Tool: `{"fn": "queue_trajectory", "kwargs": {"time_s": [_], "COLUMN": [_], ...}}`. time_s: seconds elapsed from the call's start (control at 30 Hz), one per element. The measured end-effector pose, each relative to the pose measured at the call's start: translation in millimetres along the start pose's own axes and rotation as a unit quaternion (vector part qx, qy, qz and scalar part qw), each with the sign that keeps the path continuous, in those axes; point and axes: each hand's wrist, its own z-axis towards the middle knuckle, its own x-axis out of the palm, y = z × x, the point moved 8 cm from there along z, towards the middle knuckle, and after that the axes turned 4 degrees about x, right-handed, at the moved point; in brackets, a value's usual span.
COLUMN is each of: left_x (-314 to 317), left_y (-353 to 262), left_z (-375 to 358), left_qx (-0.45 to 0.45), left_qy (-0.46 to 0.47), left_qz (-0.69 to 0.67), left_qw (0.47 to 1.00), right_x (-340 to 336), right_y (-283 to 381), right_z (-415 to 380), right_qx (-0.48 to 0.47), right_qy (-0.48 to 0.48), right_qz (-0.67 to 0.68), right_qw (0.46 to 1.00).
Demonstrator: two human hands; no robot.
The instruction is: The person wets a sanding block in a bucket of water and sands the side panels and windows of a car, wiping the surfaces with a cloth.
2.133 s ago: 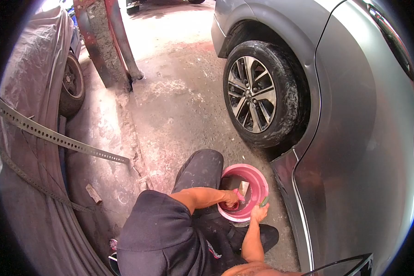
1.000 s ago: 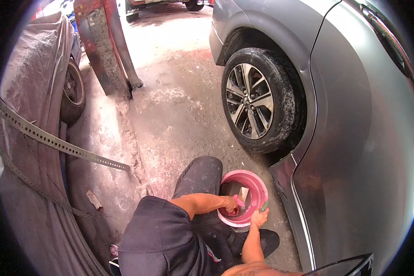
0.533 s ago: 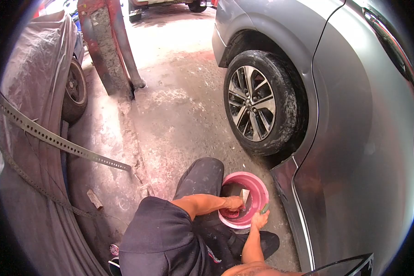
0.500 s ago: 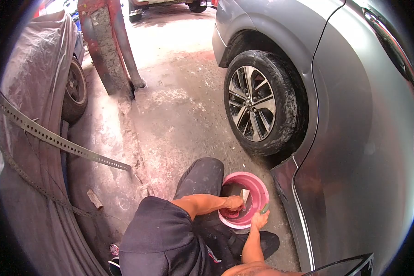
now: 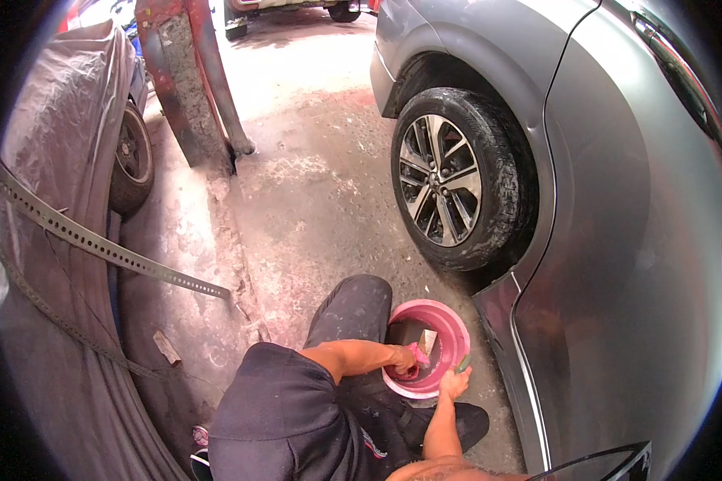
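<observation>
A pink bucket (image 5: pixel 455 325) stands on the floor between my legs and the grey car. My left hand (image 5: pixel 402 361) is down inside it, fingers closed around a pink cloth (image 5: pixel 419 353). Beside the cloth, a pale flat block (image 5: pixel 427 342) leans in the bucket. At the near right rim is my right hand (image 5: pixel 455 384), closed on a small green object (image 5: pixel 464 364) whose kind I cannot make out. The bucket's bottom is partly hidden by my left hand and the cloth.
The grey car (image 5: pixel 610 200) with its wheel (image 5: pixel 437 180) rises close on my right. On the left stand a covered vehicle (image 5: pixel 64 160) and a perforated metal strip (image 5: pixel 112 248) reaching across. A red-and-grey post (image 5: pixel 184 88) is ahead; a small block (image 5: pixel 166 348) lies on the floor.
My left hand has shifted slightly left in the bucket, and more of the pink cloth shows to its right, near the pale block. My right hand stays at the rim with the green object.
</observation>
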Motion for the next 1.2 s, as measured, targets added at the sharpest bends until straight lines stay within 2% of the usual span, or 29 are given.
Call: {"fn": "queue_trajectory", "kwargs": {"time_s": [0.1,0.23,0.3,0.37,0.5,0.57,0.6,0.63,0.67,0.7,0.73,0.83,0.87,0.9,0.93,1.0,1.03,1.07,1.13,1.17,1.2], "left_x": [-4,2,-14,-17,34,21,12,-29,-50,-52,-64,-119,-132,-149,-155,-154,-150,-140,-123,-106,-98], "left_y": [-5,10,3,-5,35,24,16,-9,-25,-26,-33,-69,-70,-85,-90,-75,-70,-67,-63,-61,-68], "left_z": [-7,-1,-6,-16,15,14,9,-13,-27,-26,-22,-31,-31,-35,-32,-28,-32,-34,-36,-38,-42], "left_qx": [-0.008,-0.023,-0.027,-0.098,-0.075,-0.044,-0.041,-0.073,-0.093,-0.078,-0.076,0.032,0.0,0.049,0.09,0.051,0.052,0.053,0.072,0.094,0.084], "left_qy": [0.044,-0.043,-0.065,0.089,0.079,0.053,0.056,0.01,-0.024,-0.066,-0.011,-0.204,-0.228,-0.288,-0.297,-0.262,-0.28,-0.258,-0.223,-0.2,-0.189], "left_qz": [0.062,-0.018,-0.036,-0.005,-0.036,0.069,0.07,0.013,-0.041,-0.026,0.036,0.018,0.012,-0.015,0.026,-0.046,-0.022,-0.021,-0.017,-0.018,0.013], "left_qw": [0.997,0.999,0.997,0.991,0.993,0.995,0.995,0.997,0.995,0.994,0.996,0.978,0.974,0.956,0.95,0.963,0.958,0.965,0.972,0.975,0.978], "right_x": [-2,0,5,5,-8,-2,4,6,1,-6,-12,-12,-5,-4,-11,-13,-13,-14,-4,16,2], "right_y": [2,-1,-6,-4,10,6,3,-5,0,4,14,1,-6,-10,-8,-7,-5,-13,-9,-23,-14], "right_z": [-2,-1,3,3,-8,-3,3,4,-3,-5,-9,-2,6,8,2,-2,-9,-12,-12,-1,-10], "right_qx": [0.012,0.026,0.026,0.026,0.028,0.024,0.002,-0.012,0.002,0.03,0.043,0.076,0.048,0.036,0.029,0.014,0.003,0.034,0.001,0.028,0.035], "right_qy": [0.008,0.011,0.006,0.002,0.015,0.017,0.009,-0.004,0.003,-0.003,0.014,0.028,0.042,0.019,0.032,0.002,-0.006,-0.021,-0.034,-0.01,-0.004], "right_qz": [-0.003,0.002,0.003,0.003,0.01,0.014,0.016,0.02,0.018,0.021,-0.003,-0.022,-0.024,-0.005,0.008,0.021,0.022,0.033,0.038,0.03,0.048], "right_qw": [1.0,1.0,1.0,1.0,0.999,0.999,1.0,1.0,1.0,0.999,0.999,0.996,0.998,0.999,0.999,1.0,1.0,0.999,0.999,0.999,0.998]}}
